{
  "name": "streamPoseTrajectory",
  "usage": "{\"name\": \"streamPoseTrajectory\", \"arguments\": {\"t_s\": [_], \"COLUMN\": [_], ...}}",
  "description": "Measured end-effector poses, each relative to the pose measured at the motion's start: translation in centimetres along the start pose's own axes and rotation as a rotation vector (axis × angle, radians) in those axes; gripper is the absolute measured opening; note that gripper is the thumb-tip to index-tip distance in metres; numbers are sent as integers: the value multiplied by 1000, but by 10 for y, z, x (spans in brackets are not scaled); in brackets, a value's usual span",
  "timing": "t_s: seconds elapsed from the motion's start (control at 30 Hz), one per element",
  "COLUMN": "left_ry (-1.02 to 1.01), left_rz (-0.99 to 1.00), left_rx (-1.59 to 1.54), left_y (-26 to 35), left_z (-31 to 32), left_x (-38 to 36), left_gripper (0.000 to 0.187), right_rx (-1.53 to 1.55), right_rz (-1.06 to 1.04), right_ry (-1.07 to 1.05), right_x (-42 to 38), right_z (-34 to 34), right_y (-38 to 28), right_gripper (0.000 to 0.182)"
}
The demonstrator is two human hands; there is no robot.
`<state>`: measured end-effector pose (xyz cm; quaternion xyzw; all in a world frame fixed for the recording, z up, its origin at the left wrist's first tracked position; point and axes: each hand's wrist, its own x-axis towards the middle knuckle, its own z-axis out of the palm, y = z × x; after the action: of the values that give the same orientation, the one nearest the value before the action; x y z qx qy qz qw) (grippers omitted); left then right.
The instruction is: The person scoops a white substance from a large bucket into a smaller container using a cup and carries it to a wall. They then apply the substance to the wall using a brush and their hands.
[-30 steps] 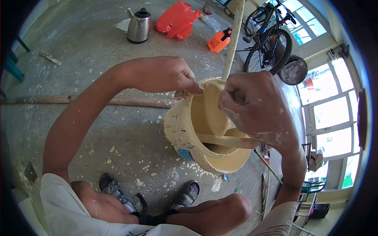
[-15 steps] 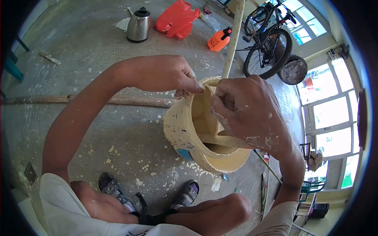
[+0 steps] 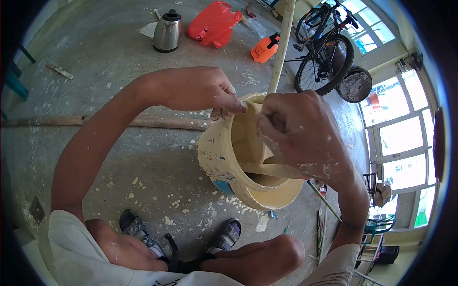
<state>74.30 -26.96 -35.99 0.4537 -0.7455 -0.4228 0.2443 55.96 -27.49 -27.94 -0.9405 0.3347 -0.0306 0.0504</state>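
Observation:
A bucket (image 3: 214,155) caked in cream-coloured coating stands tilted in front of me, blue and dark marks on its side. My left hand (image 3: 222,97) comes over from the left, thumb and fingers pinched on the rim at the top. Above the right side of the opening my right hand (image 3: 300,128) is closed with curled fingers; what it grips is hidden. Dried cream smears mark both hands. A cream flat strip (image 3: 267,169) crosses the opening and passes under my right wrist. Below it shows a second cream rim (image 3: 279,196).
A long pole (image 3: 281,52) rises behind the bucket. Farther off are a steel kettle (image 3: 168,32), a red plastic bag (image 3: 214,24), an orange spray bottle (image 3: 265,48), a bicycle (image 3: 324,57) and a dark tub (image 3: 355,86). A wooden pole (image 3: 162,122) lies left; flakes litter the floor.
My right hand has shifted very slightly, its fingers turning a little. My left hand and the bucket look almost unmoved.

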Motion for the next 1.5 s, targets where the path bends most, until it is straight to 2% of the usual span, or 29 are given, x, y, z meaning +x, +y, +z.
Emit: {"name": "streamPoseTrajectory", "arguments": {"t_s": [0.07,0.17,0.27,0.4,0.5,0.57,0.77,0.87,1.0,1.07,1.1,1.17,1.3,1.5], "left_ry": [7,0,-28,-5,-1,7,-3,10,-10,-10,1,18,-2,-8], "left_rz": [14,-41,-52,-52,-43,-12,-82,-47,-51,-59,-55,-55,-80,-59], "left_rx": [1,36,29,20,9,-15,2,15,7,18,15,10,36,35], "left_y": [0,6,8,10,7,3,16,6,6,8,10,11,13,4], "left_z": [0,-3,-4,-3,-2,0,-3,0,-1,-1,0,0,-2,-3], "left_x": [0,-3,-4,-5,-4,-3,-8,-2,-2,-2,-2,-3,-6,-7], "left_gripper": [46,47,48,47,46,45,45,45,43,43,43,43,42,43], "right_rx": [0,133,378,452,568,667,850,745,696,672,462,337,299,35], "right_rz": [38,24,106,133,132,164,44,133,153,85,169,148,62,18], "right_ry": [-14,79,76,84,142,259,354,391,425,256,109,107,89,-44], "right_x": [-2,-7,-13,-23,-34,-40,-53,-49,-41,-34,-31,-26,-16,-4], "right_z": [-4,-9,-17,-26,-29,-29,-20,-14,-12,0,-4,-6,1,-6], "right_y": [3,13,22,36,44,49,78,66,54,54,45,36,29,8], "right_gripper": [20,21,20,18,19,19,22,23,19,16,15,17,17,19]}}
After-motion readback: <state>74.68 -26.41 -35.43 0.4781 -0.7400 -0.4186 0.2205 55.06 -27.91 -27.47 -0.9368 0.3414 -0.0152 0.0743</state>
